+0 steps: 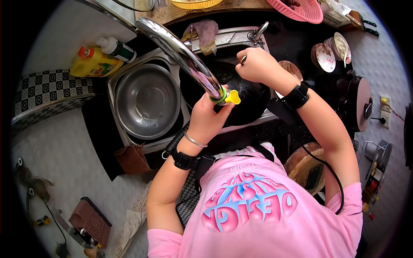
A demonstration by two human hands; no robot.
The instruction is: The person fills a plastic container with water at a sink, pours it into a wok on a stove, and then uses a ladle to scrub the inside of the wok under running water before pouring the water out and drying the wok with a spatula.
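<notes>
My left hand (206,114) grips the lower end of a chrome faucet spout (190,61), near its green ring (219,95) and yellow flared nozzle (233,97). A dark wok (246,108) sits in the right sink basin, below both hands. Over its far side my right hand (256,66) is closed in a fist around a thin handle (243,60). Only a small metallic end of that handle shows; the rest is hidden. No water stream is visible at the nozzle.
A steel bowl (148,101) fills the left basin. Yellow (96,63) and white (116,48) bottles stand behind it. A rag (205,34) drapes near the small faucet (258,32). Stacked bowls (326,59) and a lidded cooker (356,104) are right; a pink basket (300,11) is behind.
</notes>
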